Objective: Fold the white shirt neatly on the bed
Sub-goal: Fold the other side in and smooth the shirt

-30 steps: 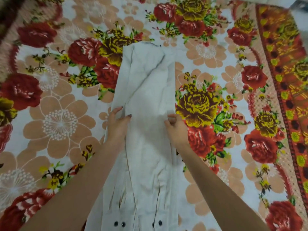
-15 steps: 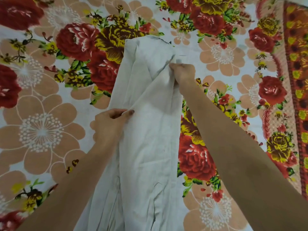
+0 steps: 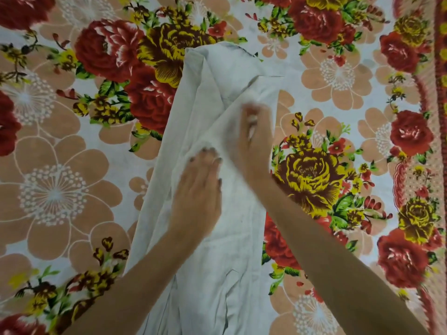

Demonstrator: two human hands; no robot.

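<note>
The white shirt (image 3: 212, 274) lies as a long narrow strip down the middle of the floral bed sheet (image 3: 55, 189), its far end folded into overlapping layers. My left hand (image 3: 197, 189) rests flat, palm down, on the middle of the shirt and holds nothing. My right hand (image 3: 254, 139) is motion-blurred just beyond it, over the shirt's right edge. Its fingers are curled around a bit of white fabric. Both forearms come in from the bottom and cover the shirt's near part.
The sheet, printed with red and yellow roses, fills the whole view. A patterned red border (image 3: 437, 117) runs along the right side. Nothing else lies on the bed.
My right hand has pulled back from the shirt's far right edge toward the middle. My left hand has let go of the left edge and moved onto the cloth, lying flat.
</note>
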